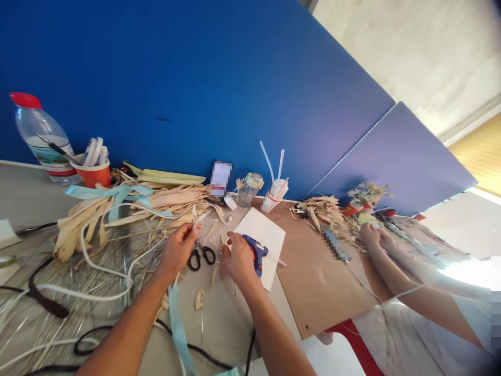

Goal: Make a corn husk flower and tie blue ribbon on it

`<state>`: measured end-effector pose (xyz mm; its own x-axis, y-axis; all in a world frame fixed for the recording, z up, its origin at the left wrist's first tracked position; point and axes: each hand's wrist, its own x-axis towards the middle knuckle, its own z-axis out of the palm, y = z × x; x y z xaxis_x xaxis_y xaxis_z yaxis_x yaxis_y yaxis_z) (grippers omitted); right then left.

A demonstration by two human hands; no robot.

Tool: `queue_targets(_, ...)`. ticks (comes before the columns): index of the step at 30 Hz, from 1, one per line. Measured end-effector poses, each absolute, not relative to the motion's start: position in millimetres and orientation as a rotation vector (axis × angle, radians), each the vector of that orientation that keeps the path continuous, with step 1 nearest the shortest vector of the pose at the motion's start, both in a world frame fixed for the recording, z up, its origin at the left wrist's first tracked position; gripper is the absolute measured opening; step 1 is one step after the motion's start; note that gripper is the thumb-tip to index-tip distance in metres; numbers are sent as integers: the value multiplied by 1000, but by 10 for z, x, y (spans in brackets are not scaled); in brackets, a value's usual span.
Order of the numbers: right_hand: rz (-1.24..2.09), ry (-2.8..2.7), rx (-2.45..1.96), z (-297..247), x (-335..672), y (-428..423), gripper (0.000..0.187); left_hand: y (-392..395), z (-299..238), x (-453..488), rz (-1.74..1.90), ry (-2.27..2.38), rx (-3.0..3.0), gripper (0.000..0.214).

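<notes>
Between the thumb and fingers of my left hand [179, 247] is a small pale corn husk piece [198, 215], its strips fanned out upward. My right hand [239, 256] is curled with the fingertips close together; a bit of white shows at them, too small to name. Just beyond it a blue glue gun [258, 251] lies on a white sheet [270, 240], partly hidden by that hand. Black-handled scissors [201, 256] rest on the table between my hands, with husk scraps [199, 299] around them.
Dried corn husks [164, 201], light-blue ribbon [178, 324] and cables fill the left. Along the blue partition [195, 78] stand a bottle [47, 138], a red cup [94, 172], a glass jar [249, 190] and a cup with clear sticks [272, 198]. A co-worker's hands [373, 237] are at right.
</notes>
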<state>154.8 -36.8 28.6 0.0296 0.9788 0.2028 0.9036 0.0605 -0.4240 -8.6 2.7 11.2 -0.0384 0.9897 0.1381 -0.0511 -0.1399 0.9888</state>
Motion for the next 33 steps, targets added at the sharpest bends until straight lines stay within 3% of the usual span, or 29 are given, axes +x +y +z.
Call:
queue_targets(11,207,-1958,-2153,213,1471,-306,36,11,116,-90,1380,1156,1249,29)
queue_targets(16,589,-1550,-1932,210,1557,-257,46,22,117,-80,1388,1127,1169,28)
queue_targets(23,1277,-978,-1194,306,1409,-258,40,16,83,-63,1321,927,1021,31)
queue_targets(33,1437,-1073,-1081,239,1335,-214,17,-34,211,-63,1221,961,953,41)
